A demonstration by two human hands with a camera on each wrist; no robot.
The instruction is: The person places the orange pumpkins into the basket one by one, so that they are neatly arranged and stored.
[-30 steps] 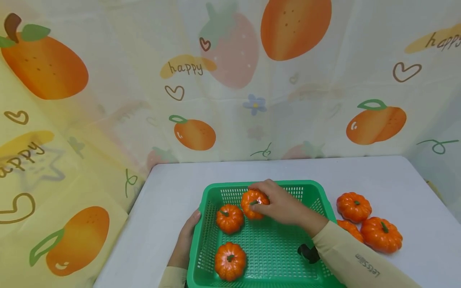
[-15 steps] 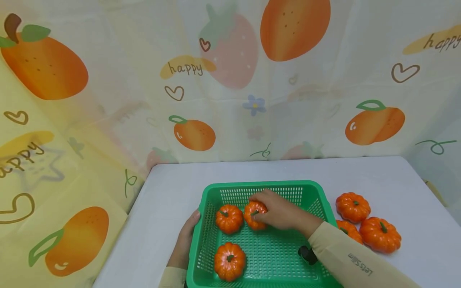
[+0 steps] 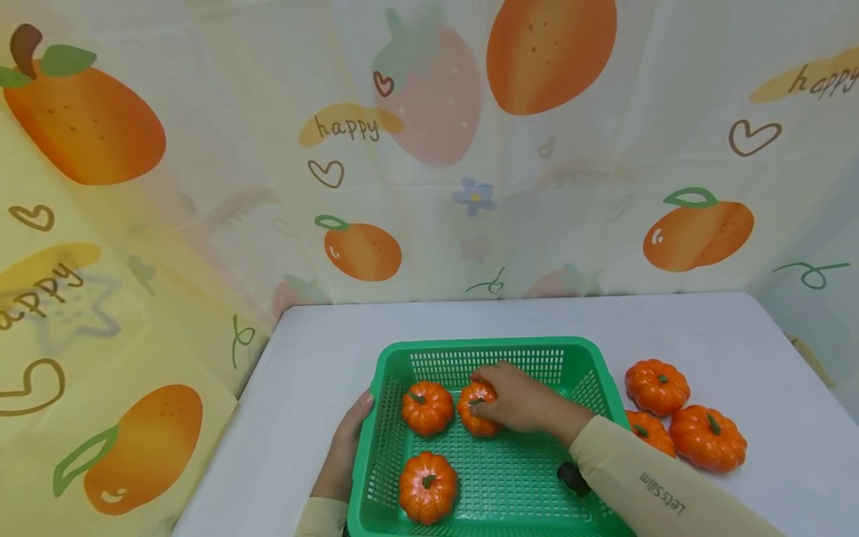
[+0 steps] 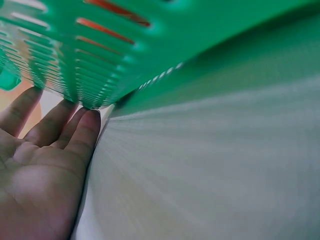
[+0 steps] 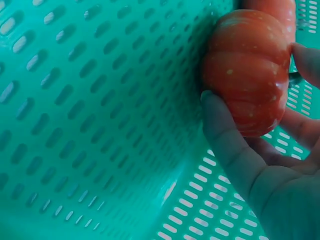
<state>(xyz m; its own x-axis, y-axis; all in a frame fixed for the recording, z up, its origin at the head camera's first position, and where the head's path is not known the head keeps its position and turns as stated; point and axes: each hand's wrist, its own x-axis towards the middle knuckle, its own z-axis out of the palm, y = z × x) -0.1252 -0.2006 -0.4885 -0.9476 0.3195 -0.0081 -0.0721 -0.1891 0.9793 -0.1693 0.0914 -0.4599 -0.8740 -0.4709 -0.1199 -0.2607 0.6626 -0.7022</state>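
In the head view my right hand grips a small orange pumpkin low inside a green plastic basket. The right wrist view shows the fingers curled round this ribbed pumpkin, with its short green stem toward the thumb. A second pumpkin sits just left of it, and a third pumpkin lies nearer the front. Outside the basket's left wall is my left hand. Its fairly straight fingertips touch the slotted wall in the left wrist view.
Right of the basket, on the white table, lies a group of pumpkins: a far one, a near one and one partly hidden by the sleeve and basket. A fruit-patterned cloth hangs behind the table.
My right hand has lowered the pumpkin and brought it slightly nearer and to the right in the basket. The left hand and the other pumpkins stay in place.
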